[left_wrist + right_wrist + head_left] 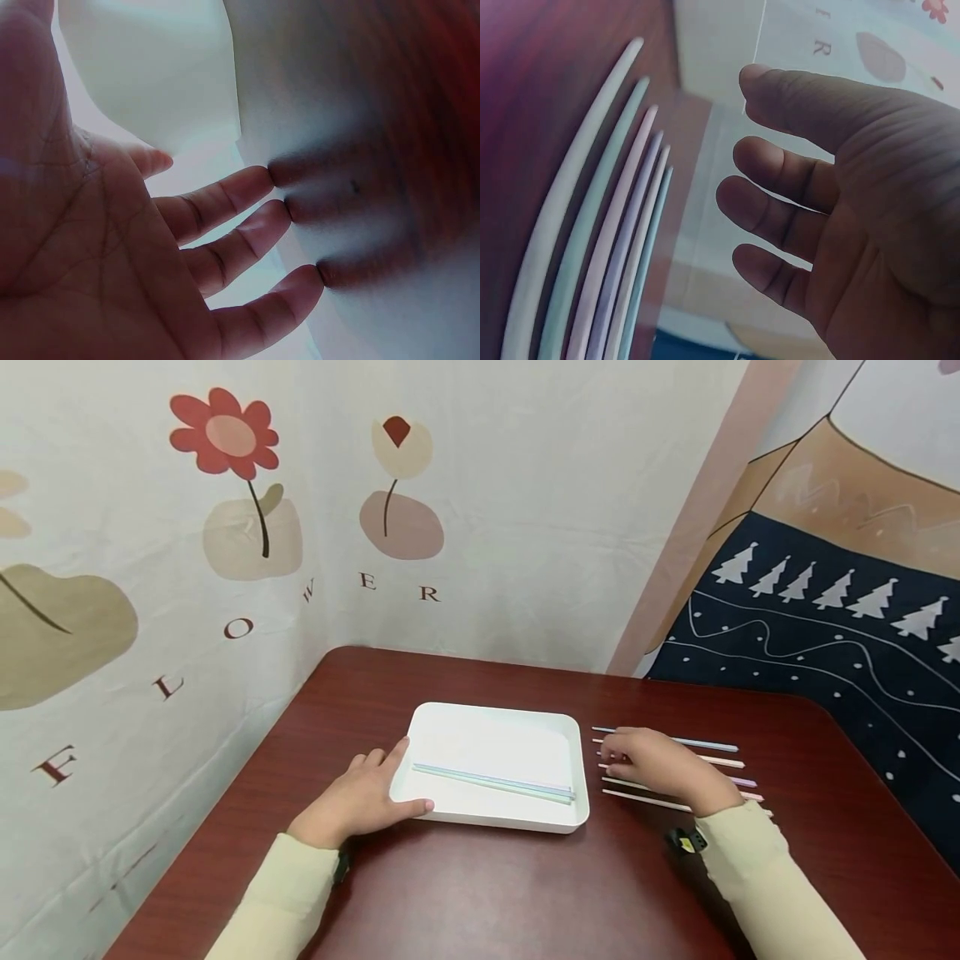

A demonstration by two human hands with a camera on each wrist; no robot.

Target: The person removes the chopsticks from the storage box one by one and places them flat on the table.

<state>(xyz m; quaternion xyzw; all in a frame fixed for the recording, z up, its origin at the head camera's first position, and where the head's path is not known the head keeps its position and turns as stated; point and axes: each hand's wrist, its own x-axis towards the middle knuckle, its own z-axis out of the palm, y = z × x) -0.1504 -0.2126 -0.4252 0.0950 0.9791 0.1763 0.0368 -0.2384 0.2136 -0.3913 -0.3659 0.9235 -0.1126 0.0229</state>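
Observation:
My left hand (362, 795) rests at the left end of a white tray (487, 737), thumb over the near rim and index finger along the side. In the left wrist view, its other fingertips touch the table and the fingers are extended. Inside the tray lie a bluish and a pale green chopstick (493, 783), side by side. To the right, my right hand (660, 764) hovers above a row of several pastel chopsticks, among them a blue one (708, 744) and a white one (570, 180). Its fingers are loosely bent, apart from the thumb, with nothing between them.
The reddish-brown wooden table (495, 893) carries the tray in its middle and the row of chopsticks on its right. Behind and to the left hangs a pale flower-print curtain (525, 527). A dark cloth with white trees (810, 627) hangs on the right.

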